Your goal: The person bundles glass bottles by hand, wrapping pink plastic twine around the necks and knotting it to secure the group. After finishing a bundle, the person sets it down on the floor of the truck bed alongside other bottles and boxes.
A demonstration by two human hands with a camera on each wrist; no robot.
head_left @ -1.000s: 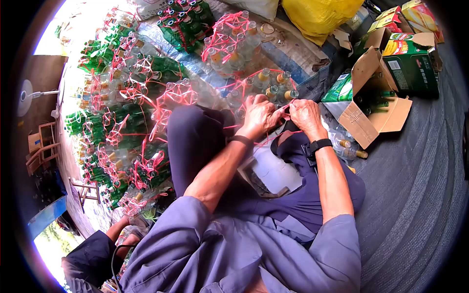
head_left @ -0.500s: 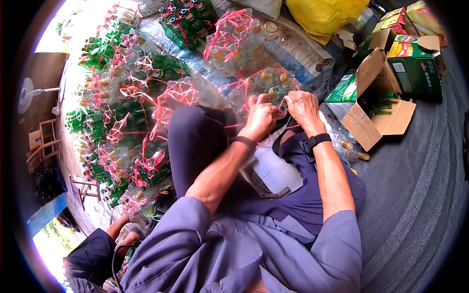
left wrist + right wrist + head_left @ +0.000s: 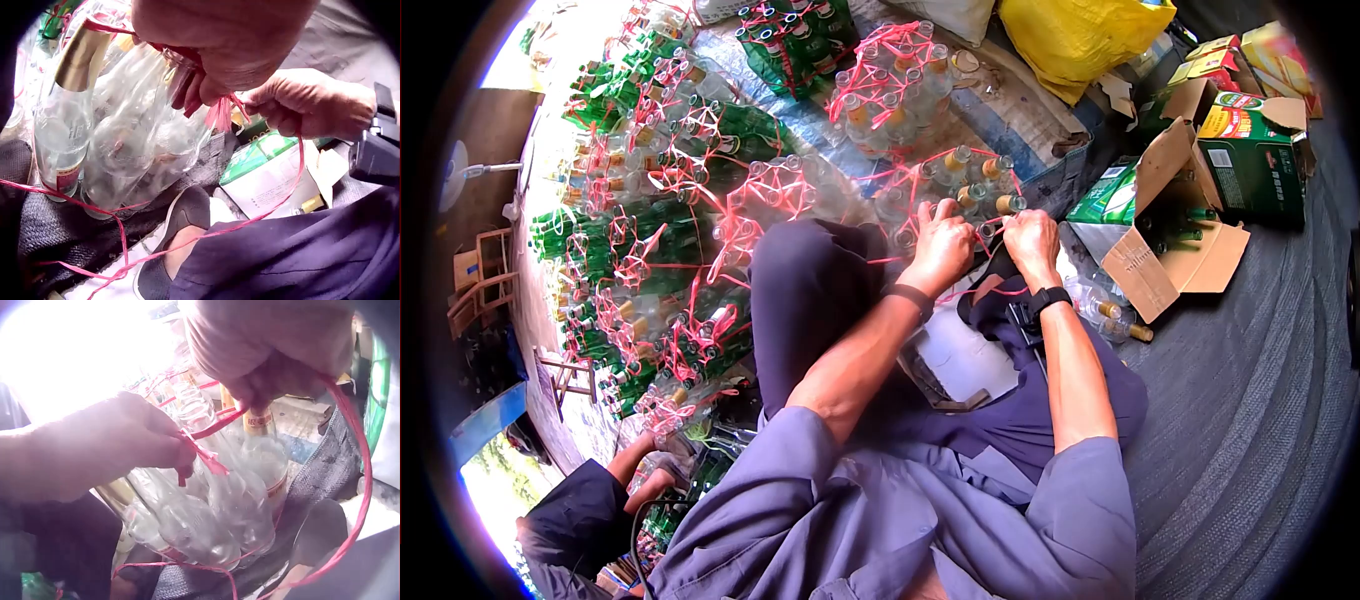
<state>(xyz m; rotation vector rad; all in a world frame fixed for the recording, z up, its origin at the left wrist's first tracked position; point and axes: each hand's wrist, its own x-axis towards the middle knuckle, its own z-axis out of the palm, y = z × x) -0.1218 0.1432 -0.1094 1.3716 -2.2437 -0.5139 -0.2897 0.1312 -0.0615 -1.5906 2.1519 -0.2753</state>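
I see the left hand [image 3: 940, 245] and right hand [image 3: 1030, 238] each pinching limp red string [image 3: 220, 115] above bundled glass bottles [image 3: 119, 144] — heavy, slick, breakable, I judge — best held by the necks.

- The bottles [image 3: 125, 144] before me: clear, glossy glass.
- My twine [image 3: 219, 115]: thin red plastic, slightly shiny.
- The box [image 3: 1145, 265] at two o'clock: matt brown cardboard.

Above the bottles [image 3: 212, 512], glare bleaches the left hand [image 3: 106, 450], and the top edge cuts the right hand [image 3: 275, 344]. Their fingers [image 3: 195, 94] hide the string [image 3: 206, 456] ends over the bottles. The bottles' labels [image 3: 257, 422] blur.
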